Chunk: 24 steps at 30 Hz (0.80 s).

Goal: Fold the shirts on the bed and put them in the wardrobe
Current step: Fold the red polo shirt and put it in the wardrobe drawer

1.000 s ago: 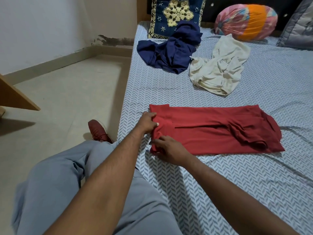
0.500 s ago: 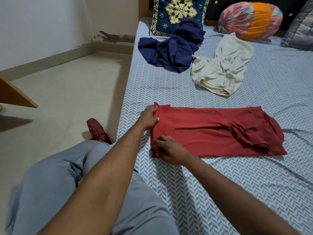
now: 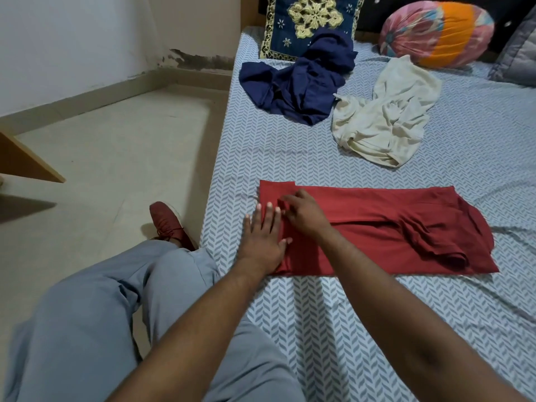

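A red shirt (image 3: 377, 227) lies folded into a long strip across the bed (image 3: 348, 329), its bunched end at the right. My left hand (image 3: 262, 239) rests flat with fingers spread on the strip's left end. My right hand (image 3: 304, 216) lies beside it on the cloth, fingers curled against the fabric; whether they pinch it is unclear. A crumpled navy shirt (image 3: 301, 82) and a crumpled cream shirt (image 3: 383, 117) lie further up the bed. No wardrobe is in view.
A navy patterned cushion (image 3: 310, 21), a pink and orange bolster (image 3: 438, 33) and a grey pillow (image 3: 519, 59) sit at the headboard. My grey-trousered legs and a red shoe (image 3: 171, 224) are beside the bed on the tiled floor (image 3: 116, 158). A wooden edge (image 3: 26, 158) juts in at left.
My left hand has let go of the shirt's left edge and now lies flat on it. My right hand has moved up from the near edge onto the cloth.
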{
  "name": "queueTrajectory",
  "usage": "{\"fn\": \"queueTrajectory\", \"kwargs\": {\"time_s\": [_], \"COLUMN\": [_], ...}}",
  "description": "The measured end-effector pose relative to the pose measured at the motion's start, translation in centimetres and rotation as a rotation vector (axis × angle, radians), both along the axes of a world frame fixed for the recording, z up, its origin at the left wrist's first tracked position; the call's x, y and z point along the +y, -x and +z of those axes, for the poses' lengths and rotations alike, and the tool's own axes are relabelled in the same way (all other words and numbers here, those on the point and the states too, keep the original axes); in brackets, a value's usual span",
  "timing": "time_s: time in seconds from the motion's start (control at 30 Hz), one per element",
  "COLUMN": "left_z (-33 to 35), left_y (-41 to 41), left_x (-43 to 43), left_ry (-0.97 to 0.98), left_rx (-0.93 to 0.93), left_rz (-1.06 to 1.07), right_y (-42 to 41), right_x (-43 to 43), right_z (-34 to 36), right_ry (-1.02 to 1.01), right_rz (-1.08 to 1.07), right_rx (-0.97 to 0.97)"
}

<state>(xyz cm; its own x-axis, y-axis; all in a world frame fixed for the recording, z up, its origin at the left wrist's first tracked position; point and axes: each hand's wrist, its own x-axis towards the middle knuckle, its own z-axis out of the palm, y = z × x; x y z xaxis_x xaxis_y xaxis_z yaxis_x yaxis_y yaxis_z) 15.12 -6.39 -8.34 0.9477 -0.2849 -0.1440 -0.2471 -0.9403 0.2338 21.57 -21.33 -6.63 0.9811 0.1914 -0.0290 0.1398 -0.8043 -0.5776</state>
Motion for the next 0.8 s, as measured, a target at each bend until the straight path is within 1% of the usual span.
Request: {"fn": "queueTrajectory", "kwargs": {"time_s": [0.07,0.13,0.23,0.3,0.37,0.4,0.43,0.47,0.5,0.53,0.57,0.6,0.67,0.7,0.73,0.8], "left_z": [-0.1,0.7,2.1,2.8,3.5,4.0,4.4,4.8,5.1,5.4,5.6,5.7,5.8,5.6,5.4,5.0], "left_y": [1.1,1.9,3.5,5.0,6.6,7.4,7.9,8.1,8.2,8.0,7.4,6.8,5.3,4.5,4.0,3.5], "left_x": [0.2,0.5,0.9,1.0,0.9,0.9,0.8,0.7,0.7,0.9,1.1,1.3,1.7,1.8,1.7,1.6], "left_ry": [-0.081,-0.129,-0.208,-0.261,-0.299,-0.293,-0.259,-0.190,-0.100,0.017,0.147,0.268,0.423,0.480,0.525,0.558], "left_rx": [0.104,0.160,0.254,0.330,0.370,0.353,0.297,0.205,0.124,0.087,0.101,0.150,0.251,0.295,0.334,0.384], "left_rz": [-0.005,-0.004,-0.034,-0.055,-0.074,-0.082,-0.089,-0.082,-0.045,0.033,0.158,0.300,0.517,0.572,0.608,0.615], "right_y": [-1.1,-2.2,-3.4,-4.0,-4.7,-4.9,-5.0,-5.1,-4.9,-4.6,-4.2,-3.8,-3.0,-2.7,-2.5,-2.4], "right_x": [-0.2,-0.3,0.2,0.6,0.9,1.1,1.1,1.2,1.3,1.5,1.8,2.0,3.1,3.8,4.5,6.0], "right_z": [0.2,0.6,1.3,1.5,1.8,2.2,2.6,3.0,3.4,3.6,3.9,4.0,4.0,4.0,4.0,4.0], "right_ry": [0.029,0.096,0.216,0.256,0.262,0.278,0.323,0.365,0.385,0.359,0.276,0.183,0.118,0.145,0.194,0.311], "right_rz": [-0.016,-0.038,0.001,0.002,-0.031,-0.034,-0.033,-0.039,-0.061,-0.101,-0.147,-0.176,-0.173,-0.159,-0.140,-0.132], "right_rx": [0.101,0.201,0.318,0.379,0.445,0.474,0.475,0.432,0.339,0.229,0.149,0.123,0.239,0.316,0.360,0.371]}}
